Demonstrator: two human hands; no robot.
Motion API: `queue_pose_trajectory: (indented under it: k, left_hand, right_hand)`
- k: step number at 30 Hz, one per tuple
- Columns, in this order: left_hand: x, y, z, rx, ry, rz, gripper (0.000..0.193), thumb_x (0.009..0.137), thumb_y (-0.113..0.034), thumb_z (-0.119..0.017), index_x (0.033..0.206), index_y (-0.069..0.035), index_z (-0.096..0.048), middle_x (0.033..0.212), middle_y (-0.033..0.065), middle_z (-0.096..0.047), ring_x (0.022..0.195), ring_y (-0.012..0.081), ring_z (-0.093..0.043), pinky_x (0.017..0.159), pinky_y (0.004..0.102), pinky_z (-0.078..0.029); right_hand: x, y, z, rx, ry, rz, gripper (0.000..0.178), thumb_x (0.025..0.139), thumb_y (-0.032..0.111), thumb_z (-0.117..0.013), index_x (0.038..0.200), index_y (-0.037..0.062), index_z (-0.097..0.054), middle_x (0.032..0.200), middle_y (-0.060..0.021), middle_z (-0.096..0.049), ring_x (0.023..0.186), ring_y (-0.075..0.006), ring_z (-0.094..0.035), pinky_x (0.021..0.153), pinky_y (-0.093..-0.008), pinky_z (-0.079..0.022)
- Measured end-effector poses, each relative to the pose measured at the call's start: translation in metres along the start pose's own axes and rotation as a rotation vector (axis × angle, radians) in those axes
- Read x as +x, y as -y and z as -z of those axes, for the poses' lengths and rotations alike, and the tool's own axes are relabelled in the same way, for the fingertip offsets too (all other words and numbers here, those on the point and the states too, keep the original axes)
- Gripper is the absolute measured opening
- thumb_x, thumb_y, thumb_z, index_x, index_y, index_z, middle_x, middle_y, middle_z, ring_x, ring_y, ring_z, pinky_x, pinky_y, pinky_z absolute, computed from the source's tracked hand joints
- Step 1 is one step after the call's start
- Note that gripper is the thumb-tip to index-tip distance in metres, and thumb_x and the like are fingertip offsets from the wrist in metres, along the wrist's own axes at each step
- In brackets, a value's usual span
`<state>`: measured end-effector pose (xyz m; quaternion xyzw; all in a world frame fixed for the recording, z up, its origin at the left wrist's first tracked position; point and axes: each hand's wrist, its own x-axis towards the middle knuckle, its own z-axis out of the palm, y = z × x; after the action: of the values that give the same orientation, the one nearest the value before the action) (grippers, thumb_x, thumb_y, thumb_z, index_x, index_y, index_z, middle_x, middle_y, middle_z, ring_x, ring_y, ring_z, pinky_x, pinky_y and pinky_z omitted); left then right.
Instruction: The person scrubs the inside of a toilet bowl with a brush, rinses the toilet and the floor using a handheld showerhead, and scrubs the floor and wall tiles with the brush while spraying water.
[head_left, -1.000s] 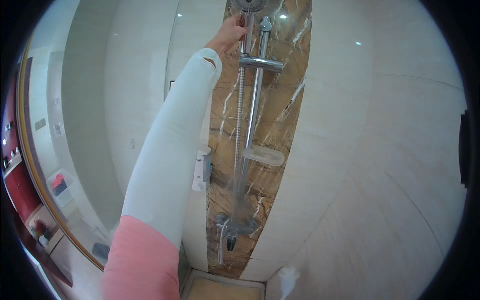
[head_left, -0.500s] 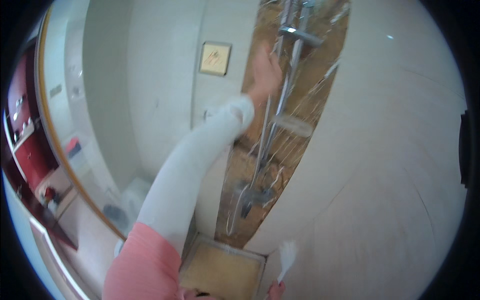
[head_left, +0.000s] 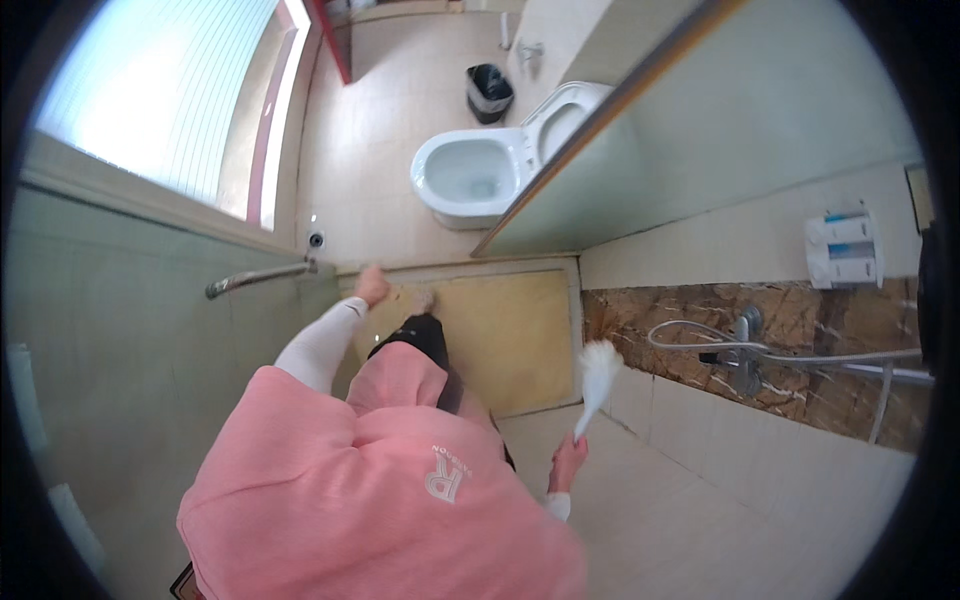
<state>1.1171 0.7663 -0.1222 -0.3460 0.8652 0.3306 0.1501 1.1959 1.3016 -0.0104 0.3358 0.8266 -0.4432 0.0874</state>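
My right hand (head_left: pixel 568 462) is closed round the handle of a white brush (head_left: pixel 597 385). Its pale bristle end points up and away from me, above the floor beside the tiled wall. My left hand (head_left: pixel 372 287) looks loosely curled, with nothing visible in it. That hand hangs over the left part of a yellowish floor panel (head_left: pixel 520 330), to the right of a metal door handle (head_left: pixel 258 277) and apart from it. Some blur covers its fingers.
Beyond a glass partition (head_left: pixel 700 150) stands a toilet (head_left: pixel 470 175) with its lid raised, near a black-lined bin (head_left: pixel 488 92). A shower mixer (head_left: pixel 747 350) with hose and a white dispenser (head_left: pixel 846 250) line the right wall. A floor drain (head_left: pixel 317 239) lies by the glass door.
The view has swung from the shower wall down toward the floor and toilet. My left arm, raised before the shower rail, is now lowered. The brush stays in my right hand.
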Motion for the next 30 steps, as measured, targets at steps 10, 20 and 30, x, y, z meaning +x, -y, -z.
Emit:
queue_pose_trajectory:
  k: [10, 20, 30]
  left_hand:
    - [-0.047, 0.166, 0.01, -0.974, -0.08, 0.825, 0.046, 0.077, -0.006, -0.052, 0.122, -0.007, -0.041, 0.098, 0.014, -0.054, 0.064, 0.0264, -0.057, 0.048, 0.0389, -0.047]
    - [-0.045, 0.152, 0.052, -1.182, -0.071, 0.718, 0.048, 0.083, -0.011, -0.053, 0.128, -0.006, -0.038, 0.111, 0.0118, -0.054, 0.083, 0.0244, -0.059, 0.067, 0.0366, -0.05]
    - [-0.081, 0.136, 0.063, -1.091, -0.221, 0.735, 0.042, 0.082, -0.014, -0.057, 0.121, -0.004, -0.046, 0.103, 0.0087, -0.058, 0.074, 0.0155, -0.059, 0.061, 0.0288, -0.049]
  right_hand:
    - [-0.046, 0.205, -0.245, -0.274, 0.67, 0.645, 0.029, 0.089, 0.027, -0.053, 0.08, -0.0004, -0.051, 0.057, -0.0067, -0.042, 0.053, -0.0121, -0.039, 0.048, -0.0319, -0.033]
    - [-0.13, 0.371, -0.358, -0.037, 0.637, 1.078, 0.016, 0.087, 0.018, -0.056, 0.083, 0.0039, -0.048, 0.056, -0.0166, -0.05, 0.051, -0.0374, -0.05, 0.044, -0.0428, -0.034]
    - [0.053, 0.253, -0.471, -0.419, 0.277, 0.5, 0.04, 0.09, 0.03, -0.043, 0.084, -0.0063, -0.058, 0.082, -0.027, -0.061, 0.083, -0.0438, -0.058, 0.071, -0.0492, -0.044]
